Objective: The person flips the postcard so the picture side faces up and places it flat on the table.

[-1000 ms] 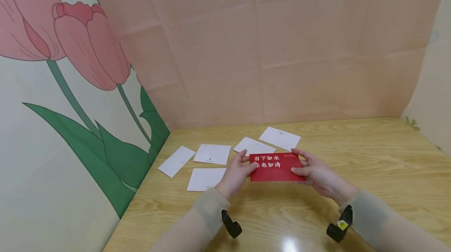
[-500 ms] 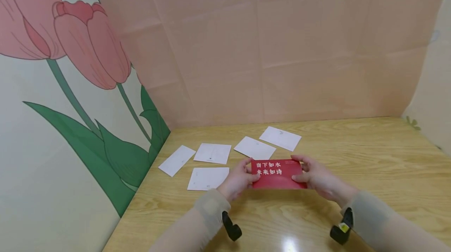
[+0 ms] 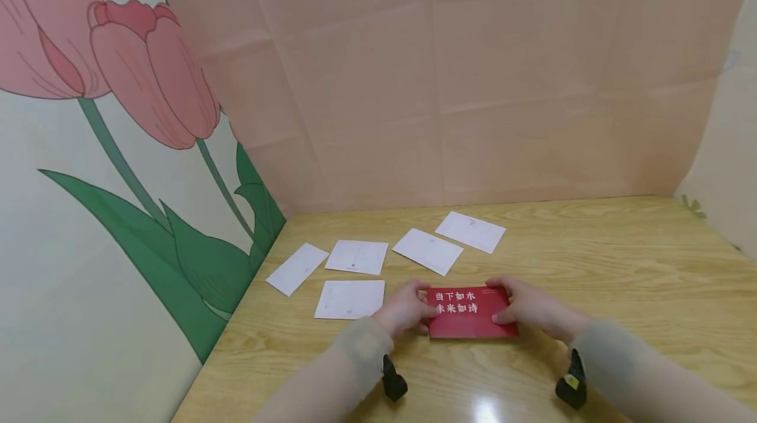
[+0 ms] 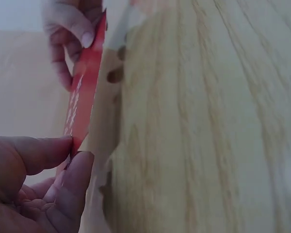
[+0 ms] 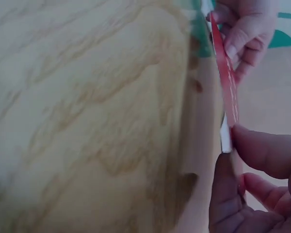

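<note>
A red card (image 3: 470,324) with white Chinese characters is held by its two short ends, printed face toward me, close over the table. My left hand (image 3: 408,308) pinches its left end between thumb and fingers. At the opposite end, my right hand (image 3: 526,308) does the same, thumb on the printed face. Both wrist views show the card nearly edge-on; a sliver of pale underside shows by the fingertips of the right hand (image 5: 262,179). In the left wrist view, the left hand (image 4: 43,184) is nearest, with the card (image 4: 87,87) stretching away from it.
Several white cards lie scattered on the wooden table (image 3: 621,278). The nearest white card (image 3: 349,299) is just left of my left hand, and another white card (image 3: 428,251) lies beyond the red one. A pinkish sheet (image 3: 473,81) hangs behind; a tulip-painted wall (image 3: 177,265) borders the left.
Both hands have brought the red card down and toward me, slightly to the right. More of the white cards behind it shows. The grip at both ends stays the same.
</note>
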`<state>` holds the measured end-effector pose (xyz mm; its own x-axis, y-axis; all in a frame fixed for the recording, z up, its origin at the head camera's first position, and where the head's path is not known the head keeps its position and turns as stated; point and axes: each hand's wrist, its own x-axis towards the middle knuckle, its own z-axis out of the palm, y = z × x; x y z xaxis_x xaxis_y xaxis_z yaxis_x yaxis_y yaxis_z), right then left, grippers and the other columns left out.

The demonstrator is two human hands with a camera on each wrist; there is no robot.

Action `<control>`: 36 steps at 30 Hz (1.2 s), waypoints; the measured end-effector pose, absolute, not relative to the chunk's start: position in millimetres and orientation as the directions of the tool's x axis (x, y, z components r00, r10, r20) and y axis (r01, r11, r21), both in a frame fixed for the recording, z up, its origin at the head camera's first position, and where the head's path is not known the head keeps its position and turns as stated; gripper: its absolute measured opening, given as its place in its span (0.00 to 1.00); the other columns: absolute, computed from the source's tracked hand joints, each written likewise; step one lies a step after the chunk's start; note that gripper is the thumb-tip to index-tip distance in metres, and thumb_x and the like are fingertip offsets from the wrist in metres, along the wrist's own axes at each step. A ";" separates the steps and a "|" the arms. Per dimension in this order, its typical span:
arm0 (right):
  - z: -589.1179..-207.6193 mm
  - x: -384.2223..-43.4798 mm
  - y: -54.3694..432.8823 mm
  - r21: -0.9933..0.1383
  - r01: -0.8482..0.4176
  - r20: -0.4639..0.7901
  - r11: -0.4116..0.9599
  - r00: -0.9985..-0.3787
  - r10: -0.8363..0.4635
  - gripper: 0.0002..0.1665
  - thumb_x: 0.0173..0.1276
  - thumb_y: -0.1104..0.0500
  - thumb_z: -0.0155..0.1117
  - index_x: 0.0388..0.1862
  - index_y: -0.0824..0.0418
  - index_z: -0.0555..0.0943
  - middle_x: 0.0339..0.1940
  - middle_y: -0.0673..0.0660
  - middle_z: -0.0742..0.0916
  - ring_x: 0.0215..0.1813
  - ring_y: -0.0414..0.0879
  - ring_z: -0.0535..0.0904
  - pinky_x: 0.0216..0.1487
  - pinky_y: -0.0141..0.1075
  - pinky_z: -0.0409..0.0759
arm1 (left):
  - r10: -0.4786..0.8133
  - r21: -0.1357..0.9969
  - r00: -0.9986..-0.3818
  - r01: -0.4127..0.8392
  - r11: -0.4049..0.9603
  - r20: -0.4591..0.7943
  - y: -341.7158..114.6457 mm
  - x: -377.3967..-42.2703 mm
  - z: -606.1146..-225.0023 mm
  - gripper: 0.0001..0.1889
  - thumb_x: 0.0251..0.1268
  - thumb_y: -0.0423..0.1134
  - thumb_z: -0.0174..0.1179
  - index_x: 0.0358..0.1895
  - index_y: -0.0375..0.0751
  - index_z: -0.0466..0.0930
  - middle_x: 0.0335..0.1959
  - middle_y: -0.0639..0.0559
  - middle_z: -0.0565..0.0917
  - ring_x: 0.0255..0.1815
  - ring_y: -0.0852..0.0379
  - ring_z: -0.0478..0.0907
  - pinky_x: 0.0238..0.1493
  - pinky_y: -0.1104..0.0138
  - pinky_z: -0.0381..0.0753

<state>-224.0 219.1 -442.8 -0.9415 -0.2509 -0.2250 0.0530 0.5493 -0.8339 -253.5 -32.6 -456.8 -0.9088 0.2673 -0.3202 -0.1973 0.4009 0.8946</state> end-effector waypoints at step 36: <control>-441.2 -206.4 188.7 -0.175 -0.358 0.040 0.917 -0.934 -0.356 0.36 0.52 0.54 0.77 0.60 0.61 0.77 0.56 0.65 0.77 0.56 0.63 0.72 0.51 0.59 0.74 | 0.251 0.588 -0.946 0.086 0.804 -0.205 -24.9 -261.3 -459.7 0.27 0.53 0.44 0.72 0.58 0.47 0.76 0.36 0.56 0.76 0.38 0.58 0.70 0.44 0.63 0.73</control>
